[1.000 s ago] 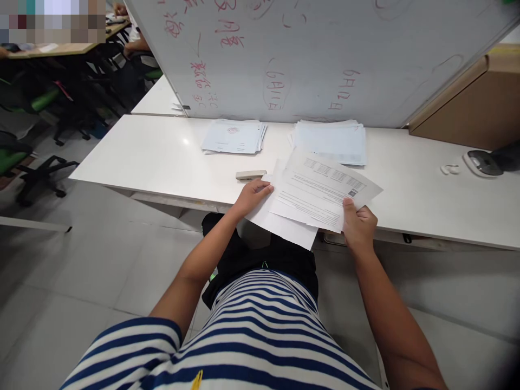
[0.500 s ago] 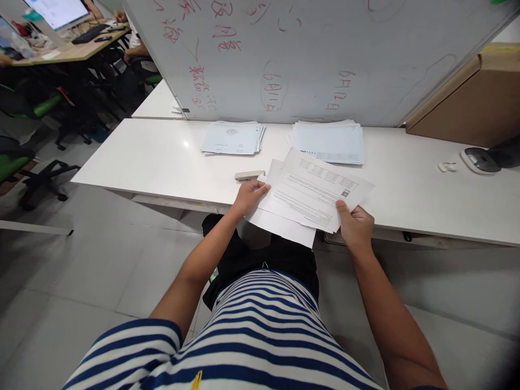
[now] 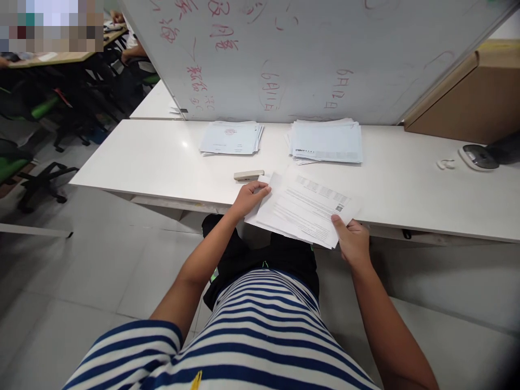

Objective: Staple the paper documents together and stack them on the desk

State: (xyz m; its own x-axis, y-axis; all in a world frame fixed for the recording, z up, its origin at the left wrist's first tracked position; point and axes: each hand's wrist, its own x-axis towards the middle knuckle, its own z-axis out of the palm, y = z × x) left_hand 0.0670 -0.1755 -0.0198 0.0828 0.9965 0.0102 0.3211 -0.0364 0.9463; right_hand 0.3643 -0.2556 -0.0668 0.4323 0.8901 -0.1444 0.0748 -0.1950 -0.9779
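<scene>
- Soft, even light brightens the white desk; a small glare spot shines near its left end.
- Below the desk, the floor looks dimmer.
- Beyond the desk's left end, a pixelated patch hides detail.
- Papers at its near edge show blurred print.
- Far below its right end, the view darkens.

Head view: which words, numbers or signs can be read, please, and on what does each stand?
"6月11日", in red, on the whiteboard.
"6月12日", in red, same whiteboard.
Probably "PONY", on the right paper stack; the rest there is too small.
Unreadable: left paper stack, held sheets, other whiteboard writing.
</scene>
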